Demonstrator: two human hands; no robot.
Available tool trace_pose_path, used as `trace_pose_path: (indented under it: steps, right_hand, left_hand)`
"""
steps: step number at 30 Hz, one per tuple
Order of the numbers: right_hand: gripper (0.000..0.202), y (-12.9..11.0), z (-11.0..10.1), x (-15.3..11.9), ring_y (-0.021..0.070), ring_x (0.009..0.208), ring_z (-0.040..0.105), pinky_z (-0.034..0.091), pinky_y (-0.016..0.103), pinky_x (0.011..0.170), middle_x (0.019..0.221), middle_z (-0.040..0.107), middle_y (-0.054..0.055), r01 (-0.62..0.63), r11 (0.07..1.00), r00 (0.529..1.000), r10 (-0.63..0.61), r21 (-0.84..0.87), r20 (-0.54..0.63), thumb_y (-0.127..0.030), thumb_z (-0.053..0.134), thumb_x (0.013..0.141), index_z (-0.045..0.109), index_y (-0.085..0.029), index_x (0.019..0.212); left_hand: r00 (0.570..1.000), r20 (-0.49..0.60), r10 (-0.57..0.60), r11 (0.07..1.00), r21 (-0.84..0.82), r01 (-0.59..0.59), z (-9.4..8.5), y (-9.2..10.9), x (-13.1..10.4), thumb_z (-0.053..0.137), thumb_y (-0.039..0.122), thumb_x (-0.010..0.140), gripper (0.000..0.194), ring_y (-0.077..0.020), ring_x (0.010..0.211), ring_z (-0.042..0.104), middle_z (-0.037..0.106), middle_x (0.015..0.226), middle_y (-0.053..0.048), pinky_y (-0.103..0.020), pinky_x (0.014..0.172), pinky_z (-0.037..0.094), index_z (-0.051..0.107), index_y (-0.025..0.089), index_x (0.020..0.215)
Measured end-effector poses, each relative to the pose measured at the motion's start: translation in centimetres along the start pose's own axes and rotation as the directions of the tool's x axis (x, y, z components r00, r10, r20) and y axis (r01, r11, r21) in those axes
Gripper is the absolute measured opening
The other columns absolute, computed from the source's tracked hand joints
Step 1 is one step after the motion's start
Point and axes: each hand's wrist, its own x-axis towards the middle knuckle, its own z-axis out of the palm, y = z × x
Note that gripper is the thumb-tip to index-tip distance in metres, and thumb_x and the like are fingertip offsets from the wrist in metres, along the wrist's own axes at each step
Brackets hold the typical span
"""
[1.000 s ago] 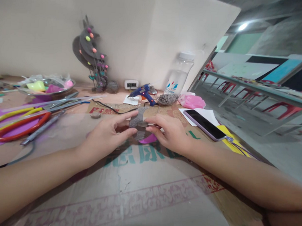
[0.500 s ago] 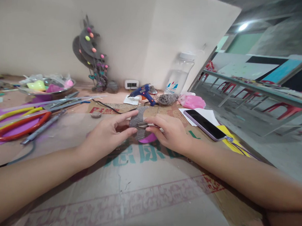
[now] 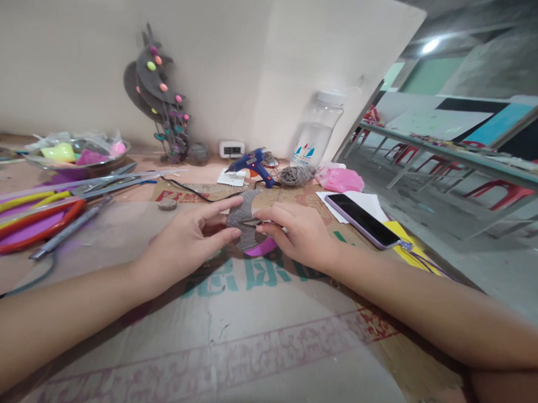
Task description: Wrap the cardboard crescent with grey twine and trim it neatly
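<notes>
Between my hands, just above the cardboard, is a grey yarn-wrapped crescent (image 3: 248,237). My left hand (image 3: 196,237) grips its left edge, thumb in front and fingers on the upper side. The fingertips of my right hand (image 3: 294,229) are pinched together at the crescent's inner curve, on a thin dark strand or tool that I cannot make out clearly. A piece of purple felt (image 3: 262,247) shows below the crescent. Beyond my hands lie a blue glue gun (image 3: 253,164) on a white pad and a ball of grey yarn (image 3: 297,175).
Scissors with red and yellow handles (image 3: 36,233) and a grey pen (image 3: 69,228) lie at the left, before a metal bowl (image 3: 81,165). A water bottle (image 3: 319,129) and a phone (image 3: 362,220) are at the right. A decorated moon ornament (image 3: 155,89) stands against the wall.
The whole view has shifted slightly, moving things a little to the left. Both hands keep their hold, with only slight motion at the crescent.
</notes>
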Motion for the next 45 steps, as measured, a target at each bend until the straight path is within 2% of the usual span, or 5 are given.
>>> trace_pose_path:
  steps: [6,14,26,33,45]
  right_hand:
    - [0.026,0.08,0.19,-0.14,0.0132,0.071,0.058,0.041,0.024,0.065,0.085,0.066,0.005,0.012,0.998,0.998,-0.008,0.066,-0.056,-0.034,0.044,0.091,0.06,-0.015,0.1]
    - [0.027,0.06,-0.04,-0.05,0.0138,0.071,0.057,0.039,0.024,0.063,0.084,0.066,0.005,0.007,1.0,1.0,-0.007,0.002,-0.017,-0.033,0.043,0.092,0.061,-0.015,0.102]
    - [0.028,0.02,-0.08,-0.1,0.0134,0.071,0.056,0.037,0.024,0.062,0.082,0.065,0.004,0.008,1.0,1.0,-0.008,-0.011,0.002,-0.035,0.041,0.093,0.06,-0.017,0.101]
    - [0.028,-0.15,-0.14,-0.02,0.0136,0.07,0.057,0.037,0.024,0.062,0.081,0.066,0.004,0.002,0.999,1.0,-0.002,-0.042,0.001,-0.035,0.042,0.092,0.061,-0.016,0.101]
    - [0.026,-0.18,0.16,-0.17,0.014,0.075,0.06,0.042,0.024,0.067,0.087,0.067,0.004,-0.013,0.998,0.998,0.017,0.064,-0.062,-0.036,0.045,0.091,0.06,-0.017,0.101]
  left_hand:
    - [1.0,0.01,0.014,0.999,0.033,-0.014,0.01,-0.1,0.09,0.056,0.029,0.082,0.05,-0.0102,0.055,0.05,0.065,0.07,0.002,-0.02,0.049,0.039,0.048,0.023,0.13]
    - [0.999,0.019,0.028,0.999,-0.027,-0.028,-0.01,-0.55,0.16,0.056,0.029,0.082,0.05,-0.0114,0.063,0.058,0.069,0.082,-0.001,-0.02,0.054,0.044,0.047,0.022,0.131]
    - [0.999,0.026,0.032,0.999,-0.018,-0.031,-0.04,-0.34,0.09,0.055,0.03,0.081,0.051,-0.0129,0.061,0.058,0.07,0.08,-0.002,-0.022,0.053,0.045,0.047,0.021,0.131]
    - [0.999,0.029,0.02,1.0,-0.022,-0.02,-0.02,-0.37,0.02,0.055,0.029,0.082,0.05,-0.0106,0.055,0.052,0.063,0.068,0.002,-0.02,0.048,0.041,0.047,0.021,0.131]
    - [0.999,0.037,0.027,0.999,-0.022,-0.026,-0.01,-0.3,0.1,0.055,0.03,0.083,0.05,-0.0131,0.063,0.06,0.071,0.084,-0.002,-0.021,0.051,0.044,0.046,0.021,0.131]
